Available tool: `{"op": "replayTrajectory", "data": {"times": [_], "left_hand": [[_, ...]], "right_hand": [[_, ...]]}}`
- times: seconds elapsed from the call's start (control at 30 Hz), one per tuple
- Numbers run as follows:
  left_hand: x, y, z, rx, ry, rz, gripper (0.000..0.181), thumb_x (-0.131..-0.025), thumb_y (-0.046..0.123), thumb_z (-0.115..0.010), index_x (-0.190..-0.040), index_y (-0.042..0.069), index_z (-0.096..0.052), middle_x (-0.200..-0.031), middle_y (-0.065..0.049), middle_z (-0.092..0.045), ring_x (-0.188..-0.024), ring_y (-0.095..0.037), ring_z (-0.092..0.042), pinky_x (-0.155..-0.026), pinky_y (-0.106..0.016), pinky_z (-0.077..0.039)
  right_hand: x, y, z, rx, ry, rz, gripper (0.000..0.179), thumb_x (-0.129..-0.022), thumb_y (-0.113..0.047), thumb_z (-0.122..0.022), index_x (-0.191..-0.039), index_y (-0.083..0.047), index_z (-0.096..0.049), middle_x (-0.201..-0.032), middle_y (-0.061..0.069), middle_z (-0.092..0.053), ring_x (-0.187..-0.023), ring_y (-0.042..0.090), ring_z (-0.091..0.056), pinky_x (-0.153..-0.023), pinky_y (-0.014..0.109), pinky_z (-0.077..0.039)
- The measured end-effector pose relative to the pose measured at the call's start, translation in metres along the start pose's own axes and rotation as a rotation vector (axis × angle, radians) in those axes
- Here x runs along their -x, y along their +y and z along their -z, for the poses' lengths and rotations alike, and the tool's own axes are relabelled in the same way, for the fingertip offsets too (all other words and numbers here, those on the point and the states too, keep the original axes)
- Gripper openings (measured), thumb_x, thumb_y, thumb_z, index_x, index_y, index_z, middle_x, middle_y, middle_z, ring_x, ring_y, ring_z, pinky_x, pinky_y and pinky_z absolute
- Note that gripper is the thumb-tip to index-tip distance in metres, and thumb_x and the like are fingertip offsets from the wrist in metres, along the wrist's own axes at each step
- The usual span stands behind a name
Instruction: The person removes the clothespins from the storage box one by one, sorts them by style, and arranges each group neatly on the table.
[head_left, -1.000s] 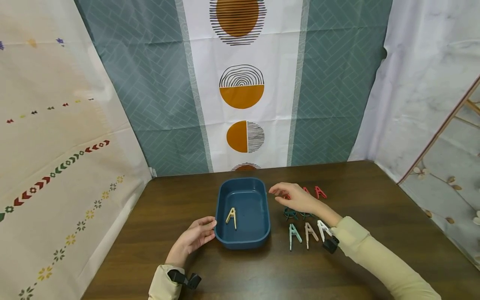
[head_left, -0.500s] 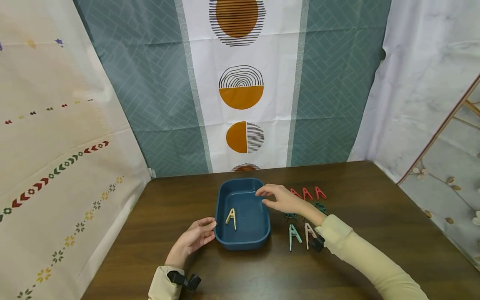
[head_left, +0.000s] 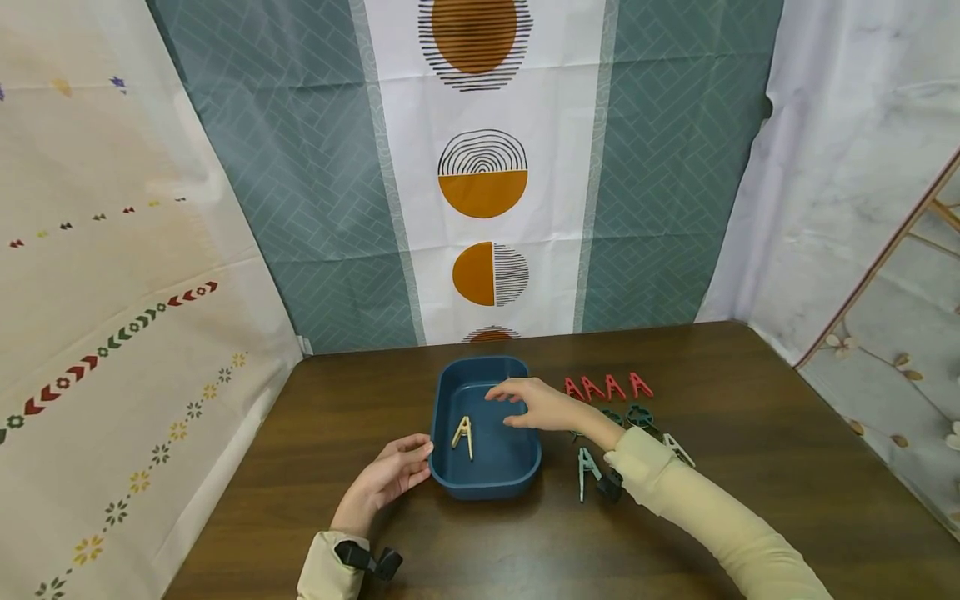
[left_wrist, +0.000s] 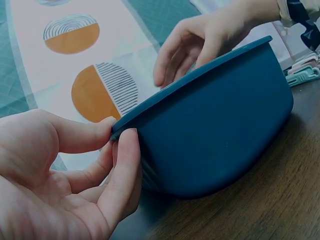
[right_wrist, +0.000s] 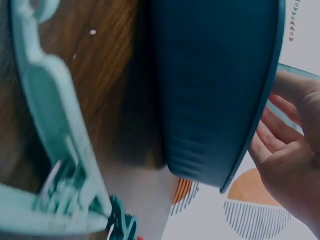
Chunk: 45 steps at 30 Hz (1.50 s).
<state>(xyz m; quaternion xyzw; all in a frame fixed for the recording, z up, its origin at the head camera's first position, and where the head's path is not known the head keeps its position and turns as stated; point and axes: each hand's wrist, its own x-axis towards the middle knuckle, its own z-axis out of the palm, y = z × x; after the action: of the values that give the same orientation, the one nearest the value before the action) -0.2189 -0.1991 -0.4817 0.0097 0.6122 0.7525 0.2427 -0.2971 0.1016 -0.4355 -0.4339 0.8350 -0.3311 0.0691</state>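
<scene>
A blue plastic bin [head_left: 486,492] stands on the table with a pale yellow clothespin [head_left: 462,437] lying inside it. My left hand [head_left: 390,475] pinches the bin's left rim between thumb and fingers, as the left wrist view shows closely. Over the bin's right side hovers my right hand [head_left: 543,405], its fingers loosely bent, thumb apart and nothing visible between them. The fingertips point toward the yellow clothespin without touching it. Beneath the right wrist, a mint clothespin [head_left: 588,473] lies on the table, large in the right wrist view.
Right of the bin lie several red clothespins [head_left: 613,387] in a row, dark green round clips [head_left: 639,415], and a white clothespin [head_left: 677,450] partly behind the right sleeve. A pinkish clothespin [left_wrist: 309,61] shows in the left wrist view. Patterned cloths hang behind and beside the table [head_left: 480,558].
My right hand has moved left, from beside the bin to above its inside, uncovering the red clothespins. The left hand, bin and yellow clothespin have stayed put.
</scene>
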Motion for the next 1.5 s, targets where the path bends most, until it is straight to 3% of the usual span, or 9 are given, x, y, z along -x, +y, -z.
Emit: {"op": "replayTrajectory", "data": {"times": [0.53, 0.8, 1.23, 1.5], "left_hand": [[-0.001, 0.0, 0.001, 0.004, -0.007, -0.001, 0.021, -0.098, 0.014, -0.056, -0.116, 0.005, -0.05, -0.083, 0.004, -0.065, -0.075, -0.005, -0.065, -0.075, -0.019, -0.056], [0.001, -0.001, 0.0, 0.009, -0.022, 0.001, 0.02, -0.099, 0.013, -0.053, -0.117, 0.005, -0.049, -0.083, 0.004, -0.066, -0.074, -0.005, -0.066, -0.075, -0.019, -0.056], [0.001, 0.0, 0.001, 0.019, -0.019, -0.002, 0.022, -0.099, 0.013, -0.053, -0.119, 0.003, -0.048, -0.084, 0.004, -0.065, -0.075, -0.005, -0.065, -0.075, -0.018, -0.056], [0.001, 0.0, 0.002, 0.022, -0.038, -0.006, 0.022, -0.099, 0.012, -0.053, -0.119, 0.003, -0.048, -0.085, 0.004, -0.066, -0.076, -0.005, -0.066, -0.076, -0.019, -0.056]], "right_hand": [[-0.03, -0.004, -0.019, 0.002, -0.148, -0.021, 0.048, -0.088, -0.005, -0.068, -0.133, -0.005, -0.053, -0.132, 0.013, -0.06, -0.12, 0.03, -0.058, -0.101, 0.044, -0.049], [-0.04, -0.005, -0.034, 0.084, -0.213, -0.041, 0.047, -0.09, -0.008, -0.067, -0.135, -0.007, -0.051, -0.133, 0.006, -0.06, -0.122, 0.022, -0.057, -0.102, 0.038, -0.048], [-0.05, -0.004, -0.041, 0.135, -0.216, -0.02, 0.044, -0.091, 0.0, -0.062, -0.133, -0.007, -0.054, -0.134, 0.007, -0.06, -0.123, 0.02, -0.057, -0.103, 0.036, -0.048], [-0.057, -0.001, -0.045, 0.15, -0.203, -0.024, 0.047, -0.087, 0.001, -0.068, -0.131, -0.01, -0.057, -0.13, 0.004, -0.062, -0.12, 0.018, -0.058, -0.104, 0.035, -0.047]]}}
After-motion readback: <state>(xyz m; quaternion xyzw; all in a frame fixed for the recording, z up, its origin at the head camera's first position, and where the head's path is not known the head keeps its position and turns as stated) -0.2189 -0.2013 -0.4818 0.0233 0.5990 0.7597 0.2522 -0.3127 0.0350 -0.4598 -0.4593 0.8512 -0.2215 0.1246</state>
